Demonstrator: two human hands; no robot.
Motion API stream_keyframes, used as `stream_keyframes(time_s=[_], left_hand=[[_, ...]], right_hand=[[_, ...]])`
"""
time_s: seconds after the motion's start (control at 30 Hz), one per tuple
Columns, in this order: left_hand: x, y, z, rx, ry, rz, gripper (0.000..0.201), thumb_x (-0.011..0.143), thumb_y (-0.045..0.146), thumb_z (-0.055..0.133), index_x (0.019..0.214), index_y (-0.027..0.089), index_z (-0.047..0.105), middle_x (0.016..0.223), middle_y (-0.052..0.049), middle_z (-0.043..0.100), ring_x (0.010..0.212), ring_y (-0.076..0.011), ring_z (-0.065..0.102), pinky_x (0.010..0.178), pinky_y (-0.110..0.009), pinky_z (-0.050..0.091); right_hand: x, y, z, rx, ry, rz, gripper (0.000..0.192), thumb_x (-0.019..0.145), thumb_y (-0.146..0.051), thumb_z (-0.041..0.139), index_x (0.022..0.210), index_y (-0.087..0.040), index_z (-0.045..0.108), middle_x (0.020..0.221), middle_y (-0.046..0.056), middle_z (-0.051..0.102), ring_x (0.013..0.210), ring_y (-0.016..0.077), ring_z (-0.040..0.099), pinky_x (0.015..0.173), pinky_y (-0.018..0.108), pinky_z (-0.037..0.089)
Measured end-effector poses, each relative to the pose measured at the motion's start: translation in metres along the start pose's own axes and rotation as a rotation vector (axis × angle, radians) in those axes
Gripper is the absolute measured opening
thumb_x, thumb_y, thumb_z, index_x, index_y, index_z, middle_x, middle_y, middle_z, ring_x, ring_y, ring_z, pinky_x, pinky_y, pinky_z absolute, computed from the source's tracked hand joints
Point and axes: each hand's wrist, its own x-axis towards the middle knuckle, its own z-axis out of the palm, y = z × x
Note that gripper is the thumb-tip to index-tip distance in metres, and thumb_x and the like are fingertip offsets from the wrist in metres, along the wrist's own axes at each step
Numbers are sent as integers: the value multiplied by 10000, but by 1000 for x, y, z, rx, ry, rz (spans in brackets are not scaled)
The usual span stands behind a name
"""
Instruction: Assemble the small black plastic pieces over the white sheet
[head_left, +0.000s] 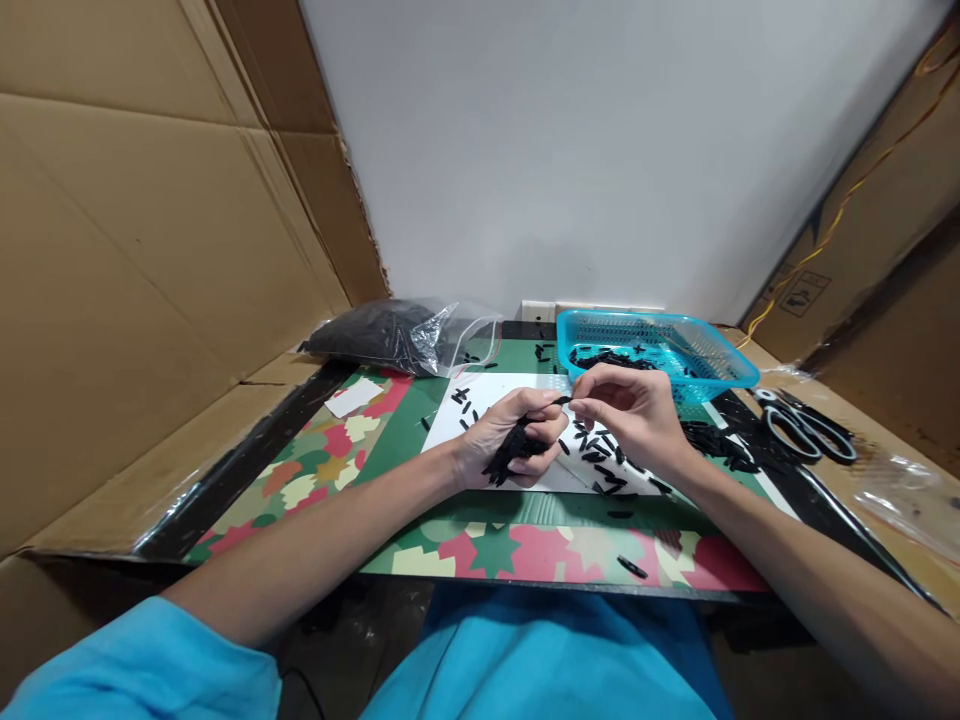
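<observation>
My left hand (517, 435) is closed around a bundle of black strands (511, 452), whose loose ends hang below the palm. Between its thumb and forefinger a small slim black piece (561, 400) sticks out to the right. The thumb and forefinger of my right hand (626, 408) are pinched together at the tip of that piece. Beneath both hands lies a white sheet (495, 385), scattered with several short black pieces (596, 457) of a similar slim shape. What they are made of is too small to tell.
A blue plastic basket (720, 365) with black pieces stands behind my right hand. At the back left lies a clear zip bag (397, 335) of black material. Scissors (806, 428) rest at the right. Cardboard walls (150, 180) flank the patterned table mat (480, 550).
</observation>
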Motion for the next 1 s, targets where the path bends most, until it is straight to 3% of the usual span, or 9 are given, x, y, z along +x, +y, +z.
stream_keyframes(time_s=[0.13,0.27,0.5,1.0], left_hand=[[-3,2,0,36,6,-34,486,904,505,623,590,209,397,496,80,300,312,-63,281,301,-183,234],[-5,2,0,41,30,-37,456,865,493,667,614,214,409,513,87,287,318,-65,283,309,-195,253],[-3,1,2,-18,19,7,438,877,429,670,636,210,377,560,95,309,324,-67,332,305,-198,295],[-3,1,2,138,48,33,520,881,538,677,589,207,403,497,94,277,318,-69,352,317,-193,294]], right_hand=[[1,-1,1,95,-11,17,183,803,-289,880,784,-180,734,749,6,672,570,113,605,503,251,527],[0,-2,3,128,-10,-40,146,786,-249,892,843,-199,768,848,25,699,689,143,660,551,273,609],[-2,-4,7,69,57,-98,123,787,-250,893,837,-214,786,827,34,717,765,176,692,594,299,645],[-8,-5,9,-52,109,-95,97,804,-261,876,860,-209,817,824,38,770,742,185,731,676,333,679]])
